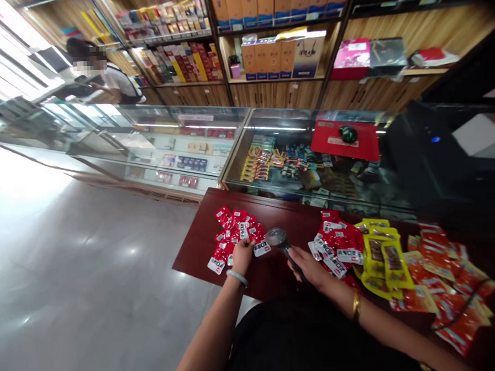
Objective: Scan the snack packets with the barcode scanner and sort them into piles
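My right hand (307, 265) is wrapped round the handle of a dark handheld barcode scanner (277, 237), its head pointing left. My left hand (242, 255) is closed, fingertips pinching the edge of a red-and-white snack packet (262, 248). Around and beyond those fingers lies a loose pile of similar red packets (233, 222) on the dark red table (198, 238). Right of the scanner is a second heap of red-and-white packets (337, 239). Yellow packets (375, 251) lie beside that heap, and orange packets (436, 264) spread farther right.
Behind the table runs a glass display counter (182, 142), with a red mat (326, 140) and a small dark round object (348, 134) on top. Dark equipment (431, 142) stands at right. Shelves hold boxes (261, 57). Another person (115, 81) is behind the counter at far left.
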Available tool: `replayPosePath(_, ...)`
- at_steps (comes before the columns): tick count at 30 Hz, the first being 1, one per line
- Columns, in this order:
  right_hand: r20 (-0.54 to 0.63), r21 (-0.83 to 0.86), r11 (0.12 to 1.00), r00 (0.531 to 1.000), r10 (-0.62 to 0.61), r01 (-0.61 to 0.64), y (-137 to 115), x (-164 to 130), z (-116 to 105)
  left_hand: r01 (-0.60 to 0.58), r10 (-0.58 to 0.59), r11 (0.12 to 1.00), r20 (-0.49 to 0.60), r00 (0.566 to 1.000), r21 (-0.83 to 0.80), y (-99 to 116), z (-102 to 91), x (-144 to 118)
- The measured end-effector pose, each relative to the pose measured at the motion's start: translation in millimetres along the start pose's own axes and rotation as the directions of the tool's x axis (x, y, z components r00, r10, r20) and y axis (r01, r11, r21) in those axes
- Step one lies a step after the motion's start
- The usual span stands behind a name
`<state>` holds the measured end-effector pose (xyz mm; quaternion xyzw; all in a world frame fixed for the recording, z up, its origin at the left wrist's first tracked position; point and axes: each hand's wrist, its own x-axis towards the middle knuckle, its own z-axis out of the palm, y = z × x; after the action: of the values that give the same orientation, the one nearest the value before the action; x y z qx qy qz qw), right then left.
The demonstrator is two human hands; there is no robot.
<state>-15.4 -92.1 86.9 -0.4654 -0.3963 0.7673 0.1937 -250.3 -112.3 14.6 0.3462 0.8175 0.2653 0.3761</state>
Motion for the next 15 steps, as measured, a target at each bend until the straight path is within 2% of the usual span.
replayPosePath(3, -0.065, 0.038, 0.999, 0.997, -0.035, 0.037, 0, -9, -16, -0.072, 0.081, 0.994, 0.111, 0.991, -0.079, 8, 30.8, -7)
replayPosePath(8, -0.167, 0.082, 0.993, 0.984, -0.067, 0.081, -2, -30, -42, -0.154, 0.159, 0.987, 0.278, 0.947, -0.04, 34, 80.4, -18)
replayPosePath(15, -0.331, 0.176, 0.98, 0.943, -0.027, 0.09, 20, -72, -82, -0.275, 0.28, 0.958, 0.495, 0.822, -0.084, 79, 141.9, -44)
